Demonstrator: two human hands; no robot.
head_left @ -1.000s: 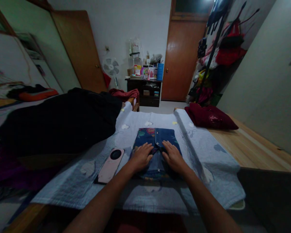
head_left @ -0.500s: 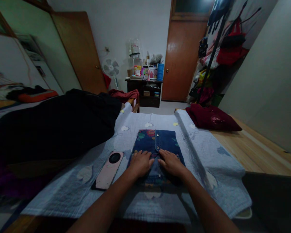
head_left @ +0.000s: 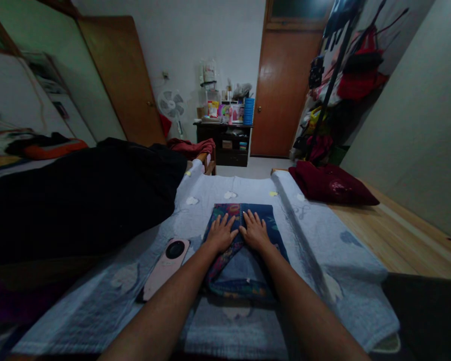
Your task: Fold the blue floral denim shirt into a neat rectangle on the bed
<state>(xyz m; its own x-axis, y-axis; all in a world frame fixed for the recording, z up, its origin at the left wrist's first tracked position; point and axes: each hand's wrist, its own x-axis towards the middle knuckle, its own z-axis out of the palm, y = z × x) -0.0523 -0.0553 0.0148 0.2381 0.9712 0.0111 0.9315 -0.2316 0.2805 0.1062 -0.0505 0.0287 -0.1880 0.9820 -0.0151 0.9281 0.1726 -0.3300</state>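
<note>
A folded blue denim garment [head_left: 253, 273] with a colourful flower print lies on a pale cloth [head_left: 225, 326] in front of me. My left hand [head_left: 221, 233] rests flat on its upper left part, fingers spread. On the upper right part, beside the centre seam, lies my right hand [head_left: 254, 230], also flat with fingers apart. Both palms press on the fabric and hold nothing. Left of the garment, near my left forearm, is a pink phone [head_left: 167, 268] with a round black camera area, back side up.
A large black cloth [head_left: 86, 200] is heaped on the left. At the right, a folded maroon garment [head_left: 332, 184] sits on a wooden surface [head_left: 376, 233]. Farther back are a white fan [head_left: 172, 104], a dark cabinet [head_left: 221, 145] and a brown door [head_left: 278, 95].
Both hands have slid forward over the garment, away from me, now covering the metal snaps. The near part of the garment shows more, with its fold slightly lifted.
</note>
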